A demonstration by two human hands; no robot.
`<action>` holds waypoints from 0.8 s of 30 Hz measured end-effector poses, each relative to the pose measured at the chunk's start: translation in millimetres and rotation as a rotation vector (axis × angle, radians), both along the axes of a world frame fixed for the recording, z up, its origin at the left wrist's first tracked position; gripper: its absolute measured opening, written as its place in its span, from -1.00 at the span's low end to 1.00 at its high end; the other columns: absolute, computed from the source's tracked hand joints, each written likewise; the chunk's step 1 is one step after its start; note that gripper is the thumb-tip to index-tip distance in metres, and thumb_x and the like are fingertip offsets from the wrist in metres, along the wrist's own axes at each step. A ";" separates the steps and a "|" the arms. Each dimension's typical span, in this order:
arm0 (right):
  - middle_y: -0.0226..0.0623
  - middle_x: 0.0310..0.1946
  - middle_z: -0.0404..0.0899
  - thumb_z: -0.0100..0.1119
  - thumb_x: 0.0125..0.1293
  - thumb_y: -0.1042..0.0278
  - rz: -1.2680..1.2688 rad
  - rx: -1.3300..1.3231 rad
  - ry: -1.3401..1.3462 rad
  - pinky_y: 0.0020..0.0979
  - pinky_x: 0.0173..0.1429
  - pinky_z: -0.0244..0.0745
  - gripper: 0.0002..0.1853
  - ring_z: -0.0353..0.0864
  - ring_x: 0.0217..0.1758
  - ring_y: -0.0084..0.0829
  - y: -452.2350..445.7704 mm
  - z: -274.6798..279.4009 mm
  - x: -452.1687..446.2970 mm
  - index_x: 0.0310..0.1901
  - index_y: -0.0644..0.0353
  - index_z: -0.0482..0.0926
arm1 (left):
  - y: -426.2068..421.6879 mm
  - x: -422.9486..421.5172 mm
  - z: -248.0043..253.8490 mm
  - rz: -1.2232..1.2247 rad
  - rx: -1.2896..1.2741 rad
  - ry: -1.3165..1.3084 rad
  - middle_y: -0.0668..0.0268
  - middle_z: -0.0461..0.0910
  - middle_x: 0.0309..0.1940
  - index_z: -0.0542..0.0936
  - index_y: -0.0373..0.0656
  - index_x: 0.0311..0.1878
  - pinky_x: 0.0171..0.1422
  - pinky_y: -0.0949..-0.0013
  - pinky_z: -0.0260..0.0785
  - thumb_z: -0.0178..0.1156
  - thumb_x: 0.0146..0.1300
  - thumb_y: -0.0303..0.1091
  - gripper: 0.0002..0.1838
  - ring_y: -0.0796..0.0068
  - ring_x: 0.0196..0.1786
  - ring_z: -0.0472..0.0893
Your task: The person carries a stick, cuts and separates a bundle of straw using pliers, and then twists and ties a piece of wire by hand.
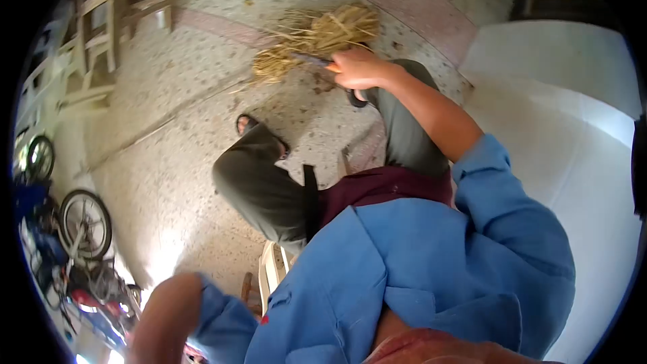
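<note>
My right hand (358,68) reaches forward over my right knee, its fingers wrapped round an orange handle. A dark, narrow blade-like part points left from it, so it looks like a knife (311,60). Just beyond it, a loose bundle of dry straw-like strands (340,27) lies on the floor, one end fanned out to the left. The knife overlaps the near side of the bundle; whether it touches the strands I cannot tell. My left arm bends at the lower left and runs out of the frame, so my left hand is hidden.
Wooden chairs (108,13) stand at the upper left. A bicycle wheel (85,224) and a motorbike (87,296) are along the left side. A pale raised ledge (559,94) runs down the right. My sandalled feet rest on the speckled floor (168,128).
</note>
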State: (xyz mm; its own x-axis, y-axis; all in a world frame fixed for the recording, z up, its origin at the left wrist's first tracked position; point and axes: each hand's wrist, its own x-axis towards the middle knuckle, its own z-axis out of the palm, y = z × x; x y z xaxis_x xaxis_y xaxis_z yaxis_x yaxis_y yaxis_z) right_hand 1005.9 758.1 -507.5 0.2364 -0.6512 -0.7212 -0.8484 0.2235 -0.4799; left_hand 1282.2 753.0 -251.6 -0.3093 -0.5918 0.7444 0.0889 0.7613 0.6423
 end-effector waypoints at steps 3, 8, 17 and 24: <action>-0.03 -0.41 0.42 -0.08 0.11 0.36 -0.005 0.060 0.006 -0.14 -0.29 0.26 -0.77 0.44 -0.37 -0.15 -5.7 7.2 3.0 -0.28 0.38 0.34 | -13.2 -7.2 -9.9 -0.204 0.015 0.021 0.19 0.47 -0.02 0.41 -0.17 0.07 0.18 0.33 0.24 -0.12 0.29 -0.29 -0.67 0.38 0.05 0.45; -0.04 -0.40 0.45 -0.06 0.09 0.42 0.058 0.094 -0.039 -0.16 -0.27 0.32 -0.77 0.48 -0.32 -0.09 -28.0 -0.3 1.3 -0.25 0.40 0.32 | -60.4 -17.3 -27.2 -0.305 0.107 0.007 0.14 0.45 -0.02 0.40 -0.20 0.06 0.19 0.30 0.23 -0.16 0.30 -0.30 -0.66 0.34 0.06 0.43; 0.01 -0.34 0.44 -0.10 0.11 0.43 -0.121 0.061 0.061 -0.16 -0.24 0.29 -0.75 0.47 -0.28 -0.18 -12.6 10.1 6.3 -0.22 0.43 0.40 | 15.1 10.6 1.2 -0.285 -0.025 0.116 0.06 0.41 -0.01 0.38 -0.26 0.05 0.21 0.25 0.22 -0.22 0.31 -0.31 -0.66 0.27 0.07 0.41; -0.12 -0.45 0.34 -0.11 0.15 0.46 -0.143 0.017 0.115 -0.23 -0.40 0.14 -0.75 0.26 -0.51 -0.30 -1.6 -26.2 -10.3 -0.20 0.48 0.34 | 97.6 59.2 41.5 -0.151 0.006 0.247 0.00 0.38 -0.01 0.37 -0.30 0.03 0.22 0.21 0.20 -0.28 0.31 -0.32 -0.65 0.22 0.08 0.40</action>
